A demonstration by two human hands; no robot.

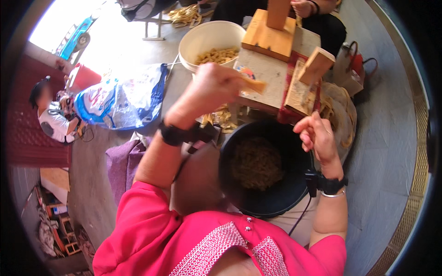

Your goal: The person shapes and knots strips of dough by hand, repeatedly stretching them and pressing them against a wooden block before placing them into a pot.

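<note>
My left hand (216,87) is raised beside the white bucket (184,50), fingers closed on a flat yellowish strip (254,85) that points right. Motion blurs both the hand and the strip. Tan chunky pieces (217,56) lie in the bucket. My right hand (320,135) is at the near end of a wooden board (301,99) with an upright wooden block (316,65) on it. Its thumb and forefinger are pinched together, and what they hold, if anything, is not clear. Between my arms stands a black tub (287,198) with brownish shreds (257,163) inside.
The board rests on red cloth on a low pale table (262,69). Another person's hand (303,8) is by a wooden stand (268,37). A plastic sack (124,99) and purple cloth (124,165) lie left; a child sits beyond. A bag (347,71) stands right.
</note>
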